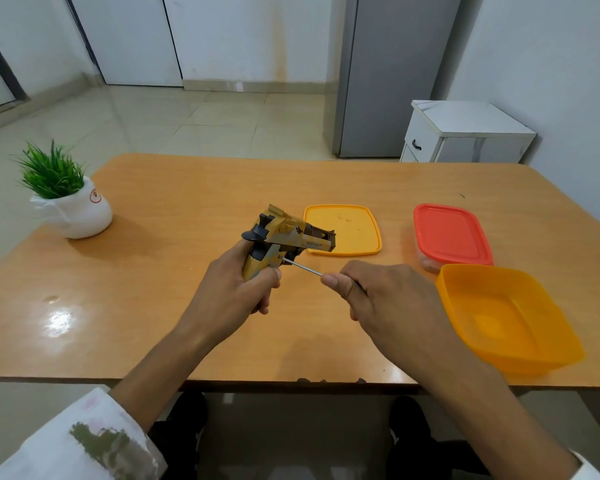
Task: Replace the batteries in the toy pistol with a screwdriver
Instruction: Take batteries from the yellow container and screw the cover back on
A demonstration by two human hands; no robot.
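Gripping the pistol (284,237) by its handle above the table (160,271), my left hand (236,289) holds it upright. My right hand (378,299) pinches the screwdriver (302,266), tip touching the handle's side.

Left hand (236,285) around toy pistol (291,233) grip, right hand (385,299) fingers around screwdriver (302,266)

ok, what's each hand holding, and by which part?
Left hand holds the toy pistol, grip around its handle. Right hand holds the screwdriver, grip on its handle end; the tip sits against the pistol.
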